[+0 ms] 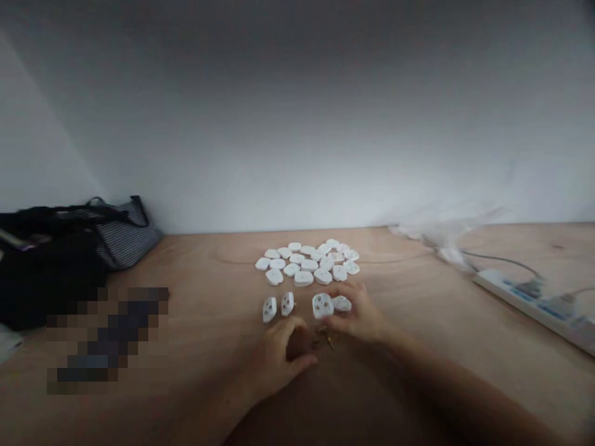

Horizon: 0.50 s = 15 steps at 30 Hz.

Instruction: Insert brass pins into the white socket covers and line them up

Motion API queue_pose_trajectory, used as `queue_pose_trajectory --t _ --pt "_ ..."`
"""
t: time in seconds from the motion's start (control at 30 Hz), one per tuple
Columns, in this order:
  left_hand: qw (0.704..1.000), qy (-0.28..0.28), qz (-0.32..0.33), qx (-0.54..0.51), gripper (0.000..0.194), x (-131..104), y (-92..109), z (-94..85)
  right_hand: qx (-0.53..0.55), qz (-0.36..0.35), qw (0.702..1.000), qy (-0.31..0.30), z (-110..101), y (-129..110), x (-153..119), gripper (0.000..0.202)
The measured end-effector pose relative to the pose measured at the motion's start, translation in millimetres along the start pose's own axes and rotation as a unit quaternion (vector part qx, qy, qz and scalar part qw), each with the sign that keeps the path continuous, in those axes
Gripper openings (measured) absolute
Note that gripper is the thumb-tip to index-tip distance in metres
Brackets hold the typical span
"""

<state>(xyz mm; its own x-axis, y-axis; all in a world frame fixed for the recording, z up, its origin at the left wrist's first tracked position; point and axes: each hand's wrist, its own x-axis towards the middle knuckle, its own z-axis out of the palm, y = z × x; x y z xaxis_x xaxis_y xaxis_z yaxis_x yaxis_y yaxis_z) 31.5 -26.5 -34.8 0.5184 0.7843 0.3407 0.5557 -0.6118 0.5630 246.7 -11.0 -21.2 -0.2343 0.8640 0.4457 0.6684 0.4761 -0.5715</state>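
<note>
Several white plastic plug-like pieces [304, 278] lie in a cluster on the wooden table. Nearer to me, two white pieces with holes [269, 309] stand tilted just beyond my left hand [279, 356], whose thumb and fingers are apart with nothing between them. My right hand [360, 314] curls round a small white piece [343, 303], fingers above and thumb below. Touching that piece on its left is a larger white housing [322, 305] with round holes. Small brass-coloured parts [328, 338] lie between my hands, partly in shadow.
A black bag [51, 266] and a striped bag [125, 232] sit at the left, with a pixelated dark object [116, 337] nearer. At the right are a white power strip [534, 306] with plugs and cables, and crumpled clear plastic [446, 238] by the wall.
</note>
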Motion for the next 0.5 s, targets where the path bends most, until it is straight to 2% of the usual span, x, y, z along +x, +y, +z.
queue_pose_trajectory --t 0.1,0.23,0.37,0.5 --pt "0.999 -0.047 0.019 -0.002 0.022 -0.6 -1.2 -0.5 -0.083 -0.007 0.996 -0.041 4.9 2.1 21.1 0.037" --pt "0.997 -0.068 0.044 -0.019 0.023 -1.1 -4.9 -0.9 -0.112 -0.013 0.992 -0.065 20.1 3.6 38.0 0.041" --pt "0.995 -0.091 0.033 -0.023 0.022 0.1 -4.1 -3.1 -0.128 -0.02 0.988 -0.089 31.5 3.8 42.2 0.043" --pt "0.994 -0.099 0.031 -0.025 0.02 1.1 -2.4 -5.0 -0.136 -0.027 0.985 -0.104 31.3 5.1 39.7 0.051"
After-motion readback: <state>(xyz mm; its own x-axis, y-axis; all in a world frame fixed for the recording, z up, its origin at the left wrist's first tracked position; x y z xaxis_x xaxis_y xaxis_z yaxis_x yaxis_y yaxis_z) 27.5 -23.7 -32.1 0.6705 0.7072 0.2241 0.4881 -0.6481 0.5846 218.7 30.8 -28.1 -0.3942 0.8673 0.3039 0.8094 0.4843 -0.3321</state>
